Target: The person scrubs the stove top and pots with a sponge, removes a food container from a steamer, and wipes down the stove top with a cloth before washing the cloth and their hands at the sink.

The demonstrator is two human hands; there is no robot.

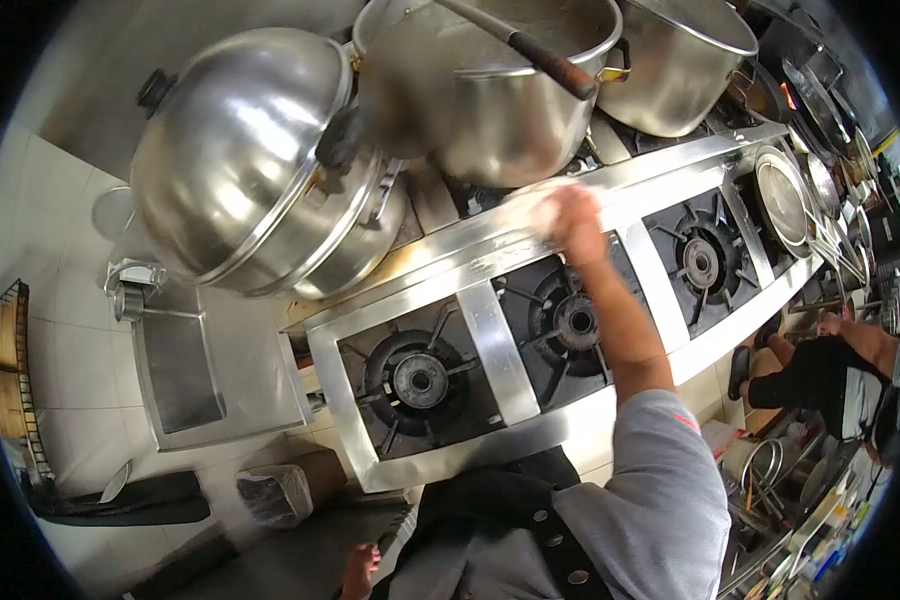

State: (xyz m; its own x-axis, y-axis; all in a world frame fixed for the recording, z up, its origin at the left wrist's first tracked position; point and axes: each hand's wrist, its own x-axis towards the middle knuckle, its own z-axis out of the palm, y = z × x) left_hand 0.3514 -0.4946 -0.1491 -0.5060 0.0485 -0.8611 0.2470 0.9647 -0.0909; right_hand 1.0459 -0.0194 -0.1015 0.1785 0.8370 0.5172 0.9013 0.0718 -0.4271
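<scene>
My right hand [578, 222] is closed on a pale, motion-blurred cloth [532, 210]. The cloth lies against the raised metal ledge [660, 172] behind the front burners of the stove [503, 355]. My arm reaches across the middle burner [576, 318]. Just beyond the cloth stands a large steel pot [515, 130], with a long-handled tool [530, 55] lying across its rim. Low in the view, by my apron, my left hand [362, 570] hangs with its fingers curled in. Nothing shows in it.
A big domed steel vessel [245, 150] stands back left; another pot [670, 70] is back right. A sink [180, 360] lies left of the stove. Strainers [782, 200] and pans crowd the right end. A co-worker [820, 375] is at the far right.
</scene>
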